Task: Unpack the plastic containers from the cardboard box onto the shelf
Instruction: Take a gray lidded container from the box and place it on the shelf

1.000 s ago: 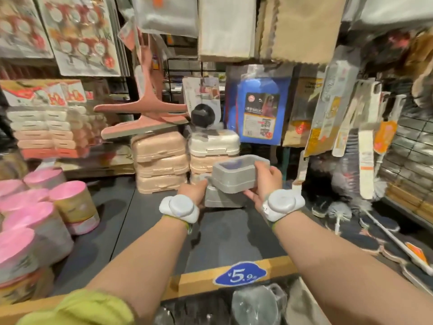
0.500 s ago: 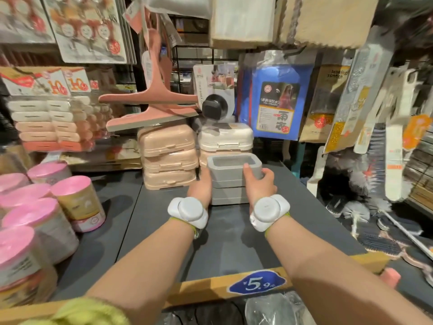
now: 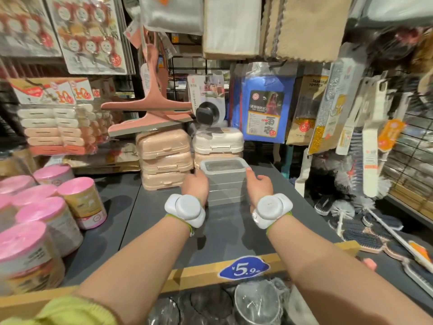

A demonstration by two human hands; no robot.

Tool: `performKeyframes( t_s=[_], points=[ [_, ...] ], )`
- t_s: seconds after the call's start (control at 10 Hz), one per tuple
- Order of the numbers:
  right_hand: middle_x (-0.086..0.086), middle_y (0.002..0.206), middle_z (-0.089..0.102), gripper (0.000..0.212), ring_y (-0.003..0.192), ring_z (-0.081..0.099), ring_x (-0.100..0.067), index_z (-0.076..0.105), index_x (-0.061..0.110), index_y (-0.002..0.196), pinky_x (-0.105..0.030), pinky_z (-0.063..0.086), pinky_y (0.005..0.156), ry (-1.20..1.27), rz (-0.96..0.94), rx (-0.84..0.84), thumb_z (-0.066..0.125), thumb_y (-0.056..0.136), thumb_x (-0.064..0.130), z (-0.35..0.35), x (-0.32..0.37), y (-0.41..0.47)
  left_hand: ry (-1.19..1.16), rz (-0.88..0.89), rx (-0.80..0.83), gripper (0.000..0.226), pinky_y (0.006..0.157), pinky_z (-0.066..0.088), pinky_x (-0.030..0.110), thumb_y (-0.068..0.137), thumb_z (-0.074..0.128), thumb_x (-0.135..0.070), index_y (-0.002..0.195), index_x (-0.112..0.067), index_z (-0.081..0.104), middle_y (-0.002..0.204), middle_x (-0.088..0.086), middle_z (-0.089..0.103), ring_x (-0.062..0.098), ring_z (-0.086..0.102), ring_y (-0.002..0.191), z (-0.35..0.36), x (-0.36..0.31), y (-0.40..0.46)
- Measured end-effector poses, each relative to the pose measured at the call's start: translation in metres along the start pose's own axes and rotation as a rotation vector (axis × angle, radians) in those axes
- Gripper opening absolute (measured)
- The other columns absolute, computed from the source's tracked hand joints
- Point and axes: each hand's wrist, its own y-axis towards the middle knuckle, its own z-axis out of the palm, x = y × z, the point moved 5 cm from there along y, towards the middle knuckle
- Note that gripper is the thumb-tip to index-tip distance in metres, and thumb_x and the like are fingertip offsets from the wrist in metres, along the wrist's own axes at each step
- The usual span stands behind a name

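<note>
A stack of three grey plastic containers [image 3: 225,184] stands on the dark grey shelf [image 3: 225,233], just in front of the cream boxes. My left hand [image 3: 195,185] presses against the stack's left side. My right hand [image 3: 259,184] is on its right side, with the forefinger touching the top container's rim. Both wrists carry white round devices. The cardboard box is out of view.
Beige lidded boxes [image 3: 164,158] and a white one [image 3: 218,140] are stacked behind the grey stack. Pink-lidded tubs [image 3: 79,200] crowd the shelf's left. Brushes [image 3: 365,233] lie to the right. A pink squeegee [image 3: 150,118] hangs above. A price tag [image 3: 244,268] marks the front edge.
The tilted top grey container came down flat onto the stack. Both hands moved forward with it and now rest on the stack's sides.
</note>
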Motion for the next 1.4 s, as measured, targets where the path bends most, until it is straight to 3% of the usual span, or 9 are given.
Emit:
performKeyframes(
  t_s=[0.1, 0.2, 0.3, 0.5, 0.8, 0.9, 1.2, 1.3, 1.4],
  points=[
    [0.001, 0.061, 0.028, 0.047, 0.057, 0.033, -0.021, 0.022, 0.024, 0.060, -0.030, 0.030, 0.063, -0.048, -0.010, -0.028, 0.044, 0.091, 0.051, -0.027, 0.005, -0.017, 0.025, 0.066, 0.015, 0.046, 0.106, 0.038, 0.044, 0.100, 0.031, -0.025, 0.130, 0.007, 0.048, 0.137, 0.026, 0.049, 0.041, 0.048, 0.124, -0.006, -0.024, -0.032],
    [-0.003, 0.060, 0.036, 0.047, 0.061, 0.041, -0.024, 0.032, 0.018, 0.059, -0.030, 0.035, 0.067, -0.032, -0.033, -0.033, 0.041, 0.095, 0.045, -0.060, 0.010, -0.040, 0.049, 0.107, 0.082, 0.045, 0.103, 0.043, 0.049, 0.099, 0.028, -0.020, 0.123, 0.009, 0.051, 0.131, 0.030, 0.051, 0.043, 0.053, 0.120, -0.004, -0.039, -0.067],
    [-0.016, 0.092, 0.059, 0.045, 0.089, 0.055, -0.029, 0.055, 0.005, 0.081, -0.041, 0.047, 0.086, 0.001, -0.040, -0.050, 0.040, 0.095, 0.045, -0.108, 0.004, -0.075, 0.022, 0.146, 0.199, 0.068, 0.097, 0.047, 0.042, 0.076, 0.027, -0.037, 0.120, 0.007, 0.053, 0.122, 0.028, 0.059, 0.041, 0.058, 0.113, 0.013, -0.041, -0.113],
    [-0.019, 0.115, 0.059, 0.053, 0.111, 0.057, -0.033, 0.056, -0.004, 0.119, -0.035, 0.044, 0.093, -0.077, 0.066, -0.160, 0.033, 0.100, 0.040, -0.215, -0.043, -0.133, -0.033, 0.097, 0.398, 0.039, 0.052, 0.031, 0.025, 0.096, 0.032, -0.020, 0.062, -0.011, 0.046, 0.060, 0.006, 0.046, 0.019, 0.042, 0.052, 0.067, -0.021, -0.227],
    [-0.017, 0.099, 0.058, 0.090, 0.101, 0.059, -0.034, 0.061, 0.003, 0.099, -0.047, 0.045, 0.100, -0.111, 0.333, -0.414, 0.025, 0.063, 0.077, -0.405, -0.269, -0.200, 0.198, 0.092, 0.821, 0.032, 0.052, 0.042, 0.026, 0.097, 0.035, -0.032, 0.088, -0.007, 0.053, 0.068, 0.007, 0.052, 0.019, 0.049, 0.055, 0.182, 0.088, -0.402],
    [-0.009, 0.115, 0.050, 0.046, 0.100, 0.054, -0.020, 0.050, 0.015, 0.125, -0.027, 0.034, 0.090, -0.285, 0.375, -0.273, 0.038, 0.096, 0.049, -0.427, -0.309, -0.231, 0.301, 0.019, 0.971, 0.036, 0.054, 0.033, 0.024, 0.099, 0.033, -0.027, 0.069, -0.012, 0.046, 0.065, 0.004, 0.046, 0.015, 0.042, 0.055, 0.211, 0.137, -0.445],
    [-0.018, 0.108, 0.054, 0.030, 0.094, 0.045, -0.021, 0.047, 0.014, 0.077, -0.031, 0.035, 0.084, -0.208, 0.599, -0.312, 0.038, 0.097, 0.035, -0.445, -0.442, -0.266, 0.349, -0.197, 1.023, 0.037, 0.056, 0.032, 0.023, 0.099, 0.036, -0.033, 0.071, -0.011, 0.046, 0.067, 0.003, 0.044, 0.014, 0.040, 0.058, 0.250, 0.240, -0.475],
    [-0.020, 0.125, 0.062, 0.059, 0.115, 0.057, -0.038, 0.063, 0.003, 0.116, -0.046, 0.044, 0.103, -0.244, 0.698, -0.325, 0.043, 0.087, 0.051, -0.443, -0.481, -0.258, 0.353, -0.271, 0.984, 0.037, 0.054, 0.030, 0.022, 0.100, 0.034, -0.028, 0.070, -0.011, 0.046, 0.067, 0.003, 0.043, 0.013, 0.038, 0.056, 0.255, 0.258, -0.467],
    [-0.016, 0.133, 0.056, 0.058, 0.123, 0.052, -0.035, 0.055, 0.000, 0.129, -0.038, 0.036, 0.109, -0.294, 0.813, -0.266, 0.042, 0.096, 0.046, -0.431, -0.496, -0.248, 0.331, -0.276, 0.960, 0.035, 0.056, 0.032, 0.023, 0.100, 0.031, -0.024, 0.070, -0.011, 0.045, 0.071, 0.004, 0.046, 0.014, 0.041, 0.060, 0.265, 0.257, -0.458]
  ],
)
